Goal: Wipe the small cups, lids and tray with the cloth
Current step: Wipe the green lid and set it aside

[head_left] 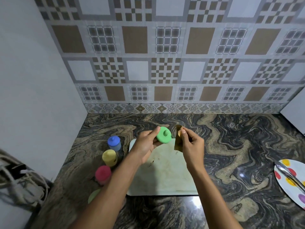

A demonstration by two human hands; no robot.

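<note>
The left hand (145,144) pinches the green lid (163,135) by its rim, above the tray (166,177) on the bench (231,146). The right hand (192,146) has its fingers pressed on the brown cloth (178,139), just beside the lid. The lid looks light, stiff and probably slick; rim or knob suits gripping. The cloth is limp.
</note>
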